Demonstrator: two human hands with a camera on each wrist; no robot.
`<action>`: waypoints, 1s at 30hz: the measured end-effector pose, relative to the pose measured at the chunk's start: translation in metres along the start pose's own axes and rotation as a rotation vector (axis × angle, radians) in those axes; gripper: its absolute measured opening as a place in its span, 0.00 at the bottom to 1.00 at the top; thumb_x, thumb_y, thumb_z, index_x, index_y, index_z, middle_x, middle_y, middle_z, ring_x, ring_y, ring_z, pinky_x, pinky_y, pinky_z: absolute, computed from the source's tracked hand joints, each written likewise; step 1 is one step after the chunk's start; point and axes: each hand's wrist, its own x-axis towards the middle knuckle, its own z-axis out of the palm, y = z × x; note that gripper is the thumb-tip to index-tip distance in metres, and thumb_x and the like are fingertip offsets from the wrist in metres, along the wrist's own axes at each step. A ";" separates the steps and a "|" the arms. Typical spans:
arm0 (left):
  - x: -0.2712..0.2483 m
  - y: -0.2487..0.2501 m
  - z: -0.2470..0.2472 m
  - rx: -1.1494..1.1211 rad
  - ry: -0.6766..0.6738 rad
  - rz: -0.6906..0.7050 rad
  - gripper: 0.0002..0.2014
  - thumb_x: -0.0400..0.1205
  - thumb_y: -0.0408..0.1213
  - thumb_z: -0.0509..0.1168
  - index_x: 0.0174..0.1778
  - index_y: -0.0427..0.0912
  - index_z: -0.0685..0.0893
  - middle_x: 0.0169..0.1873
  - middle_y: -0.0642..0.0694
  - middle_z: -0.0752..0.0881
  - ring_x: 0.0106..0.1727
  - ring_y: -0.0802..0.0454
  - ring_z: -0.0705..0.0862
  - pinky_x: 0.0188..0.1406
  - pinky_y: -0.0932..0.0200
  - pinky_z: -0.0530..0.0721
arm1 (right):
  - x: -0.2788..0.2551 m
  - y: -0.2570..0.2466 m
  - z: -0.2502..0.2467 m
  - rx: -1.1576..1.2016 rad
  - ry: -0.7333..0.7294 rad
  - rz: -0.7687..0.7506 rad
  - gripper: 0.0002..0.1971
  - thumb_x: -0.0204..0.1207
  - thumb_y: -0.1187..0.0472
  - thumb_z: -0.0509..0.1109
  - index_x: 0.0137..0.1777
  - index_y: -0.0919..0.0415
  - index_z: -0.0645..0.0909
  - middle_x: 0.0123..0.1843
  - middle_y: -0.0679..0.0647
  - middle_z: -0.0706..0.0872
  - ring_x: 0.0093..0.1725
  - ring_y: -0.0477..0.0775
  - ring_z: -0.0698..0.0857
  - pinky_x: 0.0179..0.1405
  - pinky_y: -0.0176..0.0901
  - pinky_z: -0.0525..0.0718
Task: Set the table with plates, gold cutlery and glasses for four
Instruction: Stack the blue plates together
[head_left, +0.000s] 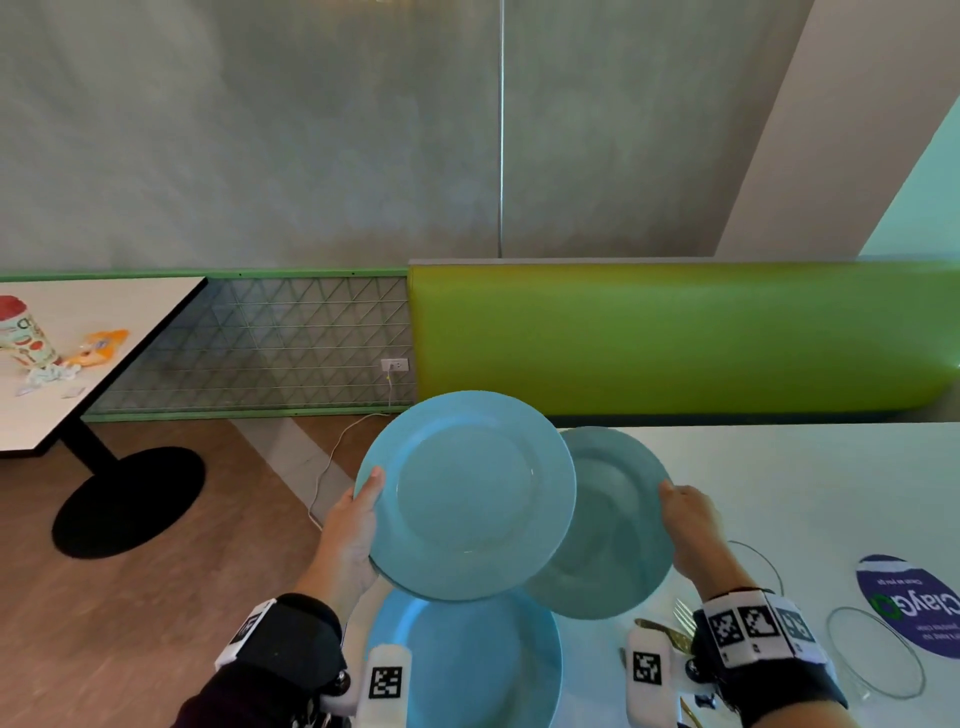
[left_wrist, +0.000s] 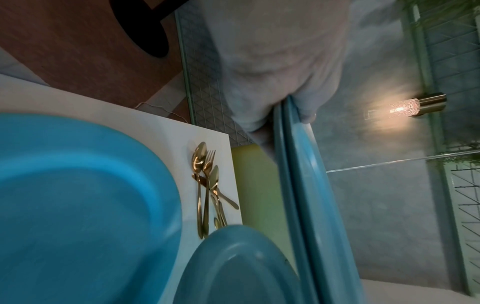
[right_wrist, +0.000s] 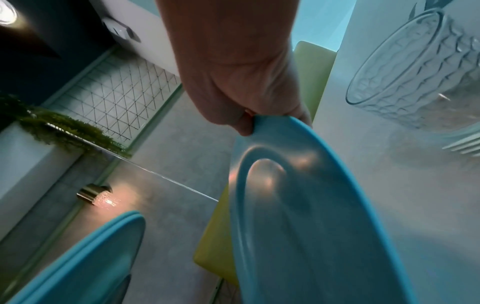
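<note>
My left hand (head_left: 363, 499) grips the left rim of a blue plate (head_left: 467, 493) held in the air, thumb on top. In the left wrist view that plate's edge (left_wrist: 303, 185) shows two stacked rims. My right hand (head_left: 685, 514) pinches the right rim of another blue plate (head_left: 608, 535), tilted and partly under the first. A further blue plate (head_left: 467, 670) lies flat on the white table (head_left: 805, 493) below them. Gold cutlery (left_wrist: 207, 185) lies in a loose pile beside it, half hidden under my right wrist in the head view.
A clear patterned glass (right_wrist: 415, 67) stands on the table right of my right hand, and another glass rim (head_left: 872, 654) shows near a blue round sticker (head_left: 914, 608). A green bench back (head_left: 675, 338) runs behind the table. Another table (head_left: 78, 353) with litter stands far left.
</note>
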 end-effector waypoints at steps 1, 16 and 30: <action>-0.001 0.000 0.002 -0.002 -0.012 -0.002 0.13 0.84 0.44 0.61 0.61 0.43 0.80 0.42 0.43 0.87 0.38 0.43 0.85 0.33 0.51 0.86 | -0.004 -0.002 0.000 0.077 -0.033 0.004 0.19 0.84 0.58 0.54 0.49 0.75 0.78 0.47 0.70 0.81 0.46 0.64 0.79 0.50 0.61 0.80; -0.011 -0.003 0.006 0.265 0.082 0.236 0.14 0.85 0.44 0.58 0.60 0.41 0.81 0.38 0.50 0.85 0.37 0.52 0.82 0.38 0.56 0.80 | -0.055 -0.016 0.043 0.573 -0.232 0.181 0.12 0.85 0.56 0.55 0.56 0.63 0.76 0.53 0.61 0.81 0.54 0.62 0.81 0.59 0.58 0.79; -0.008 -0.007 -0.025 0.150 0.027 0.011 0.10 0.85 0.41 0.59 0.60 0.43 0.79 0.40 0.42 0.86 0.38 0.42 0.84 0.39 0.50 0.83 | -0.067 0.013 0.058 0.249 -0.451 0.188 0.28 0.83 0.39 0.49 0.51 0.63 0.79 0.38 0.61 0.82 0.36 0.58 0.80 0.36 0.48 0.84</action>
